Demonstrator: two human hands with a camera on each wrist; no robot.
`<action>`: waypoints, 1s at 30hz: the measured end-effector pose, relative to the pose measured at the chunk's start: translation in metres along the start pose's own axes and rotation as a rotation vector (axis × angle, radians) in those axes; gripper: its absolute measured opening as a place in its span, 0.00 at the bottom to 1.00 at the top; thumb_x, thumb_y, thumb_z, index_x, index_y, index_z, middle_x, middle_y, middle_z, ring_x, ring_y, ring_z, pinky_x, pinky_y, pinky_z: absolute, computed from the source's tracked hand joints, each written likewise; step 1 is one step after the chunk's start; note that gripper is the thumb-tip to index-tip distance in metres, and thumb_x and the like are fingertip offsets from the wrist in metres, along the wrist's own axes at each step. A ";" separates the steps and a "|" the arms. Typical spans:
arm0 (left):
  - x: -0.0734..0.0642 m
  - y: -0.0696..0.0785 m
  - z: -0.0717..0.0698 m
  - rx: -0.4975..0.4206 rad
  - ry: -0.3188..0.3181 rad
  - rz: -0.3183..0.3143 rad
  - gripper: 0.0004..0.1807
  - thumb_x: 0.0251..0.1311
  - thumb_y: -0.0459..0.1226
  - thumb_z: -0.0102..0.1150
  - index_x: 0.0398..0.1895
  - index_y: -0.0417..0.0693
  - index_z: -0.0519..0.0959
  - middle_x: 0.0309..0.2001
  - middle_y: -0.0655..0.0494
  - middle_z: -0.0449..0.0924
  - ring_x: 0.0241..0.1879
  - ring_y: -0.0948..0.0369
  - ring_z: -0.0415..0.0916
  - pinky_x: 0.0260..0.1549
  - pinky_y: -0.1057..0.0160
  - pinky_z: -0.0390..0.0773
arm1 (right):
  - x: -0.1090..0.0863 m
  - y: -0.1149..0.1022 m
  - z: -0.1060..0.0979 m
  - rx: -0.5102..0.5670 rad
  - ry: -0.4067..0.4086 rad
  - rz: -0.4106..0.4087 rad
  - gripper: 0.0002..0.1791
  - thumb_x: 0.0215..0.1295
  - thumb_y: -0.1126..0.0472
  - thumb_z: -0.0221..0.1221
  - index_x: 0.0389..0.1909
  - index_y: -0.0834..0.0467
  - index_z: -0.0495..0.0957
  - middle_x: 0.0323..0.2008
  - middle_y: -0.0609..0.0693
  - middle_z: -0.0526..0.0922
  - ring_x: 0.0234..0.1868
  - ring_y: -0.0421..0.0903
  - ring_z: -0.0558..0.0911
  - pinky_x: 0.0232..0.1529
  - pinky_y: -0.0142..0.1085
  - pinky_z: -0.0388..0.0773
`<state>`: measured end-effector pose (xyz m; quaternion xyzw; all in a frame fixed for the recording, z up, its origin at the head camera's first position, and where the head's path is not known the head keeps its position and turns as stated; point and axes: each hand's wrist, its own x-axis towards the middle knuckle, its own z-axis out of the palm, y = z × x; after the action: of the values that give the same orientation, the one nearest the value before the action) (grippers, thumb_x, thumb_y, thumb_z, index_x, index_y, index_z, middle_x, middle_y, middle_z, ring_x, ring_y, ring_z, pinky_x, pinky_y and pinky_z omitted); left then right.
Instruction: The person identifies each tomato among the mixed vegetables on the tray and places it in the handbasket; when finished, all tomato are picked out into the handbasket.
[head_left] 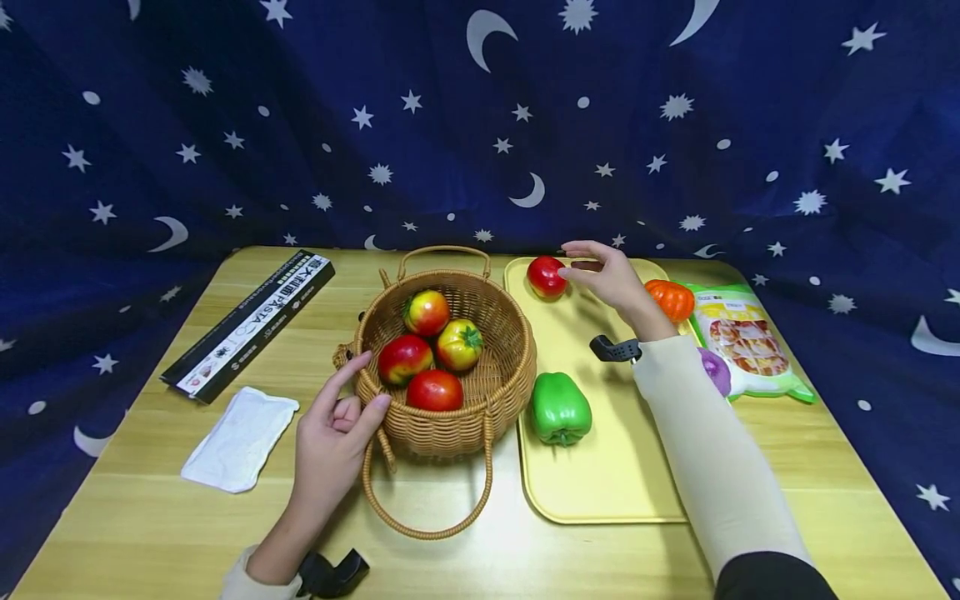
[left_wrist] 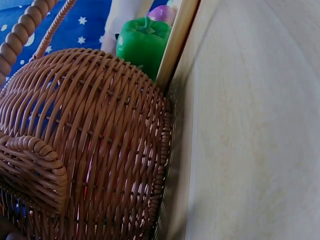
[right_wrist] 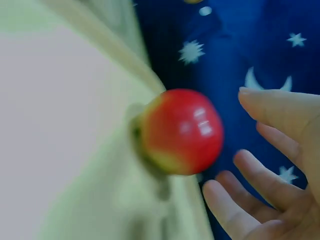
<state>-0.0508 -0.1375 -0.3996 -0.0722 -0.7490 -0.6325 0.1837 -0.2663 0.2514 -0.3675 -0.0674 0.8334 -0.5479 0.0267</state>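
A round wicker basket holds a red-yellow apple-like fruit, a yellow-red fruit with a green top, a red-yellow mango-like fruit and a plain red fruit. My left hand touches the basket's near left rim with straight thumb and index finger; the left wrist view shows mostly wicker wall. At the tray's far end lies a red apple, yellowish underneath. My right hand is beside it, fingers spread; the right wrist view shows a gap between fingertips and apple.
On the yellow tray sit a green bell pepper and an orange pumpkin. A purple vegetable and a green-white food bag lie right. Left are a black pasta box and a white packet.
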 end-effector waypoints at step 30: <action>0.001 0.002 -0.001 0.010 -0.003 -0.001 0.30 0.63 0.27 0.68 0.68 0.48 0.76 0.16 0.55 0.51 0.17 0.62 0.48 0.13 0.65 0.50 | 0.007 0.050 0.021 0.041 0.081 0.044 0.33 0.66 0.58 0.70 0.71 0.52 0.73 0.68 0.58 0.72 0.65 0.59 0.76 0.62 0.44 0.75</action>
<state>-0.0511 -0.1379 -0.3977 -0.0717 -0.7526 -0.6285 0.1827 -0.2750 0.2502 -0.4213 -0.0264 0.8237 -0.5663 0.0065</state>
